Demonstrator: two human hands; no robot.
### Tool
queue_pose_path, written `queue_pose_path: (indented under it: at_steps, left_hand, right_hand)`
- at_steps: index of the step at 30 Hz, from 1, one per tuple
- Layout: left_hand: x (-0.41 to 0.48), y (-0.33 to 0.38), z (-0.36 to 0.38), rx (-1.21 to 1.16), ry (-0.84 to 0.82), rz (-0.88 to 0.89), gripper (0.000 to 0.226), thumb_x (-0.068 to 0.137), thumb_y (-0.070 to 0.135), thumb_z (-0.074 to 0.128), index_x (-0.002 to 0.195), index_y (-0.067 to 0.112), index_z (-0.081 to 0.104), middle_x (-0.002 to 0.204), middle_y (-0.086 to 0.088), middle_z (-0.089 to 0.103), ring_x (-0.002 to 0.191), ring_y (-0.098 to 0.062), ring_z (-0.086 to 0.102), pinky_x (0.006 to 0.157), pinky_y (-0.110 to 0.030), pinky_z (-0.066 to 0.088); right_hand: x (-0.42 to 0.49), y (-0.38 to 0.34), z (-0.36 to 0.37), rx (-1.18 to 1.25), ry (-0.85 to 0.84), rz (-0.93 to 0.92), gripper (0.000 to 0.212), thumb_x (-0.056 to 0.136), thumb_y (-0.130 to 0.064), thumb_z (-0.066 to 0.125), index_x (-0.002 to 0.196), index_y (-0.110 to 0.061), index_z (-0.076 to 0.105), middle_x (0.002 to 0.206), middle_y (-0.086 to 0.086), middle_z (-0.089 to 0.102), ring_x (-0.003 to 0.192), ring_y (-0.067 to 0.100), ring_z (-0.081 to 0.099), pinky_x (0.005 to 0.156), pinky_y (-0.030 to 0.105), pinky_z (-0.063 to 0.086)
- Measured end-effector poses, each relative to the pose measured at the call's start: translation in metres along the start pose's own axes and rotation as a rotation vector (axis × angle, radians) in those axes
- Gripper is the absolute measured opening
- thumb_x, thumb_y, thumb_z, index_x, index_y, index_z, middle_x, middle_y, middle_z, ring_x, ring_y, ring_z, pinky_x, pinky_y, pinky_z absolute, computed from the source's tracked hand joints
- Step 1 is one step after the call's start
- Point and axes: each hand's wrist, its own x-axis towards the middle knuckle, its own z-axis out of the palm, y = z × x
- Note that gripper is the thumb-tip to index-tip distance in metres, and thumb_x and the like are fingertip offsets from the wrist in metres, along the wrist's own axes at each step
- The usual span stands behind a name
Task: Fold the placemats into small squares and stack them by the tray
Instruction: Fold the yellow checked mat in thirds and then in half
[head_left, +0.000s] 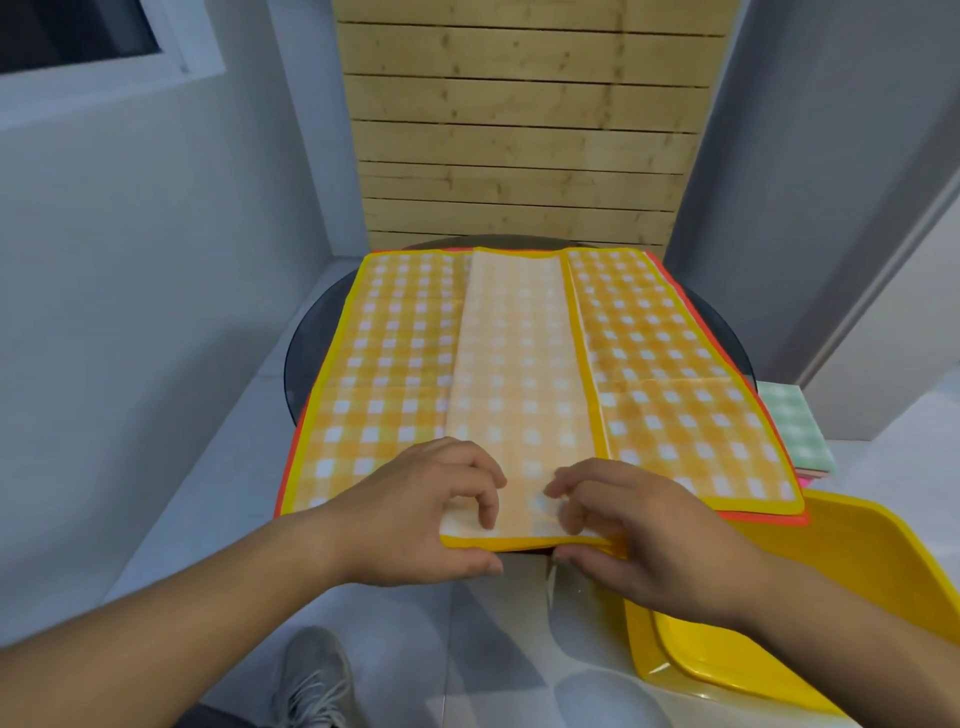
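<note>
A yellow checked placemat folded into a long pale strip (514, 364) lies down the middle of the round glass table (311, 332), on top of an open yellow checked placemat (395, 353). An orange-edged placemat (769, 517) peeks out underneath. My left hand (421, 512) and my right hand (639, 535) each pinch the strip's near end, thumbs below and fingers on top. A yellow tray (857, 561) sits at the near right. A folded green checked square (795, 426) lies beyond the tray on a pink one.
Behind the table stands a wooden slatted panel (519, 130). Grey walls close in on both sides. Through the glass I see my grey shoe (311, 675) on the pale floor.
</note>
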Motion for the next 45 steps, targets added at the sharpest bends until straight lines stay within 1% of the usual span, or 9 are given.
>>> queue_pose_path:
  at_steps: [10,19,25,31,34,37,39,42,45]
  left_hand:
    - [0.002,-0.001,-0.004,-0.062,0.013,-0.021,0.020,0.079,0.047,0.081,0.085,0.032,0.070,0.119,0.029,0.059,0.124,0.008,0.046,0.104,-0.018,0.037]
    - [0.009,0.006,-0.025,-0.240,0.014,-0.072,0.024,0.078,0.042,0.084,0.094,0.035,0.068,0.113,0.024,0.064,0.115,0.001,0.058,0.100,-0.026,0.048]
    - [0.020,0.011,-0.046,-0.433,0.235,-0.046,0.021,0.085,0.016,0.080,0.087,0.036,0.072,0.101,0.011,0.075,0.098,-0.008,0.070,0.090,-0.027,0.055]
    - [0.057,0.012,-0.073,-0.645,0.523,-0.040,0.008,0.088,0.012,0.077,0.082,0.016,0.074,0.075,0.004,0.068,0.070,-0.010,0.060,0.066,-0.021,0.048]
    - [0.087,0.010,-0.086,-0.774,0.604,-0.100,0.009,0.093,0.014,0.072,0.085,0.013,0.073,0.078,-0.001,0.071,0.070,-0.013,0.064,0.065,-0.025,0.052]
    - [0.122,-0.005,-0.089,-0.900,0.639,-0.245,0.021,0.095,0.023,0.070,0.094,0.002,0.069,0.093,-0.020,0.075,0.076,-0.025,0.071,0.073,-0.041,0.059]
    - [0.144,-0.020,-0.086,-0.959,0.669,-0.338,0.026,0.094,0.025,0.071,0.097,0.000,0.066,0.100,-0.022,0.075,0.078,-0.027,0.071,0.077,-0.044,0.059]
    - [0.164,-0.041,-0.076,-0.968,0.664,-0.450,0.037,0.093,0.027,0.073,0.115,-0.001,0.062,0.113,-0.019,0.073,0.077,-0.020,0.071,0.066,-0.029,0.057]
    - [0.164,-0.055,-0.068,-0.838,0.559,-0.564,0.049,0.085,0.025,0.080,0.124,0.015,0.053,0.107,-0.009,0.073,0.079,-0.016,0.073,0.063,-0.024,0.057]
  right_hand:
    - [-0.002,0.002,0.000,-0.162,0.014,-0.096,0.026,0.098,-0.049,0.052,0.093,-0.025,0.061,0.118,-0.010,0.064,0.102,0.011,0.064,0.078,0.030,0.055]
    - [0.012,0.000,-0.017,-0.055,0.118,0.052,0.031,0.096,-0.058,0.044,0.091,-0.031,0.058,0.115,-0.022,0.064,0.101,-0.004,0.060,0.076,0.019,0.051]
    - [0.034,-0.008,-0.052,0.113,0.235,0.131,0.025,0.089,-0.058,0.052,0.088,-0.036,0.065,0.106,-0.025,0.068,0.101,-0.006,0.061,0.078,0.011,0.047]
    - [0.066,-0.008,-0.085,0.428,0.423,0.246,0.015,0.080,-0.043,0.069,0.085,-0.029,0.069,0.077,-0.017,0.068,0.072,0.001,0.062,0.060,0.012,0.046]
    - [0.078,0.011,-0.083,0.659,0.428,0.354,0.016,0.086,-0.033,0.068,0.099,-0.024,0.066,0.084,-0.018,0.073,0.081,0.001,0.067,0.066,0.011,0.048]
    - [0.090,0.037,-0.068,0.864,0.349,0.505,0.030,0.093,-0.015,0.064,0.122,-0.010,0.055,0.098,0.002,0.077,0.090,0.017,0.073,0.066,0.019,0.053]
    - [0.096,0.055,-0.055,0.812,0.306,0.601,0.036,0.093,-0.007,0.064,0.126,-0.010,0.050,0.092,0.003,0.077,0.081,0.016,0.073,0.063,0.024,0.054]
    - [0.103,0.069,-0.039,0.641,0.278,0.682,0.045,0.092,-0.006,0.064,0.131,-0.017,0.045,0.073,-0.009,0.073,0.066,0.002,0.068,0.054,0.016,0.048]
    - [0.109,0.074,-0.032,0.477,0.253,0.712,0.066,0.091,-0.015,0.065,0.145,-0.026,0.028,0.081,-0.009,0.070,0.065,0.002,0.065,0.050,0.010,0.042]
